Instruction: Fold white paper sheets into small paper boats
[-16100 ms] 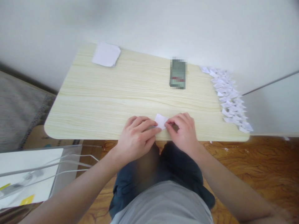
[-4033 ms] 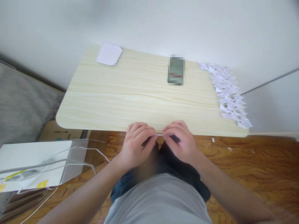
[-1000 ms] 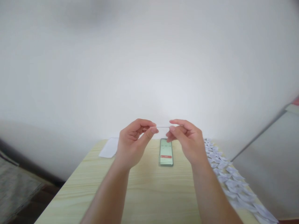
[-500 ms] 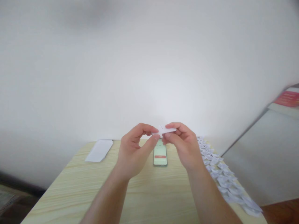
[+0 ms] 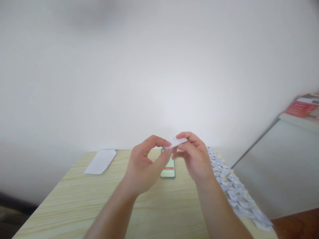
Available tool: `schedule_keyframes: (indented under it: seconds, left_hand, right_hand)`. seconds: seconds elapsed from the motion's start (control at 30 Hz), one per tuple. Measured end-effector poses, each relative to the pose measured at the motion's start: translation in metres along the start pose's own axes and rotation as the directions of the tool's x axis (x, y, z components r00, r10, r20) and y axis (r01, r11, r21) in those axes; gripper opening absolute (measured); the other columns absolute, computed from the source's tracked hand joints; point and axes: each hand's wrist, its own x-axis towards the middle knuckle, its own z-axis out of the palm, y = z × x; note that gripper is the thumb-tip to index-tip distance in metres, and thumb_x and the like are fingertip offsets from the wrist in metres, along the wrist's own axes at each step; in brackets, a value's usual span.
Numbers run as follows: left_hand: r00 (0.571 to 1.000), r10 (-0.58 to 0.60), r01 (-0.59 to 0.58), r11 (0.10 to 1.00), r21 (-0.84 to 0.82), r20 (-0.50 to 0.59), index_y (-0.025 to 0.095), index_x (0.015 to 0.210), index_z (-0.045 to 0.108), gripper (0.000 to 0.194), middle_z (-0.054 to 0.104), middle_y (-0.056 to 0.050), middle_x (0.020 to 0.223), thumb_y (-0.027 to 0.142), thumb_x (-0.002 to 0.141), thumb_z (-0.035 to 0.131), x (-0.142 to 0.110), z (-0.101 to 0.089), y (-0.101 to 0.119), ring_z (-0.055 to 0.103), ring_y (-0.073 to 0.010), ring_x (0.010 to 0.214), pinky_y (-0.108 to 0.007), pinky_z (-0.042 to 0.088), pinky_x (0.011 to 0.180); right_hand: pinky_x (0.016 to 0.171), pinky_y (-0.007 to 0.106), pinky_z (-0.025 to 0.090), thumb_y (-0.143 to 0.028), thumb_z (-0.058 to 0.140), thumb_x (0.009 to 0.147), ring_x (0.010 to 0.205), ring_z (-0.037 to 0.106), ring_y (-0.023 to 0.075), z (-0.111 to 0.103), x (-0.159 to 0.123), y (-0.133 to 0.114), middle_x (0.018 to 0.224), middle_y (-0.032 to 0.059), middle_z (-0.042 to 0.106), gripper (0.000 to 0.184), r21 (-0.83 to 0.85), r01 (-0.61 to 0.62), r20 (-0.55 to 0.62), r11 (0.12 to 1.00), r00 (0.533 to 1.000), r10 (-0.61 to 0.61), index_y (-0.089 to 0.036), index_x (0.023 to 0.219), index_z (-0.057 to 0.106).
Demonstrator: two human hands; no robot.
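A small folded piece of white paper [image 5: 176,141] is held up between both hands, above the far part of the table. My left hand [image 5: 149,162] pinches its left end between thumb and index finger. At the other end, my right hand [image 5: 195,152] grips it with thumb and fingers. The paper slants, its right side higher than its left, and a dark line or slit shows near its top. Behind and below the hands lies a phone [image 5: 167,173] with a lit screen, partly covered by the left hand.
A stack of white paper sheets [image 5: 101,162] lies at the table's far left. Many folded white paper pieces [image 5: 233,189] line the right edge of the light wooden table [image 5: 159,212]. A white wall [image 5: 154,66] rises behind. At right, a red-and-white printed item [image 5: 300,109] rests on a white surface.
The folded paper has tilted, its left end now lower, and my left thumb and index finger have closed nearer together on it. The view has turned slightly, shifting the table leftward.
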Motion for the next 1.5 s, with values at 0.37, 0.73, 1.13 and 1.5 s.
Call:
schedule_keyframes:
  seconds: [0.37, 0.73, 1.13, 1.5]
  left_hand:
    - [1.0, 0.01, -0.012, 0.995, 0.097, 0.023, 0.023, 0.094, 0.071, 0.004, 0.074, 0.001, 0.086, 0.026, 0.092, 0.072, -0.001, 0.006, 0.007, 0.067, -0.013, 0.074, -0.024, 0.051, 0.065]
    - [0.993, -0.095, 0.118, 0.874, -0.471, 0.074, 0.022, 0.106, 0.076, 0.014, 0.068, -0.004, 0.086, 0.03, 0.098, 0.068, 0.004, -0.006, 0.002, 0.06, -0.0145, 0.08, -0.027, 0.048, 0.07]
    - [0.998, -0.015, 0.045, 0.869, -0.493, 0.064, 0.021, 0.094, 0.079, 0.006, 0.067, -0.005, 0.086, 0.023, 0.092, 0.074, 0.003, -0.003, 0.009, 0.06, -0.0154, 0.079, -0.028, 0.048, 0.07]
    - [0.993, -0.023, 0.076, 0.882, -0.464, 0.118, 0.021, 0.094, 0.079, 0.005, 0.07, -0.005, 0.087, 0.02, 0.091, 0.075, 0.003, -0.007, 0.01, 0.061, -0.0165, 0.083, -0.029, 0.049, 0.074]
  right_hand:
    - [0.058, 0.029, 0.061, -0.019, 0.068, 0.087, 0.071, 0.07, 0.0175, 0.002, 0.0, 0.0, 0.081, -0.0004, 0.073, 0.019, -0.083, 0.02, -0.112, 0.996, 0.993, -0.029, -0.024, 0.105, 0.073]
    - [0.07, 0.026, 0.056, -0.023, 0.078, 0.091, 0.074, 0.068, 0.0127, 0.007, -0.015, -0.008, 0.085, 0.0, 0.075, 0.012, -0.084, 0.122, 0.138, 0.989, 0.984, -0.109, -0.026, 0.103, 0.075]
    - [0.076, 0.032, 0.055, -0.016, 0.081, 0.085, 0.09, 0.067, 0.0181, 0.017, -0.022, -0.011, 0.1, 0.0021, 0.068, 0.015, -0.256, 0.371, 0.09, 0.892, 0.928, -0.36, -0.029, 0.092, 0.079]
    - [0.082, 0.036, 0.052, -0.014, 0.081, 0.085, 0.09, 0.068, 0.0195, 0.015, -0.026, -0.013, 0.098, 0.0021, 0.071, 0.017, -0.352, 0.403, 0.108, 0.845, 0.914, -0.391, -0.03, 0.09, 0.081]
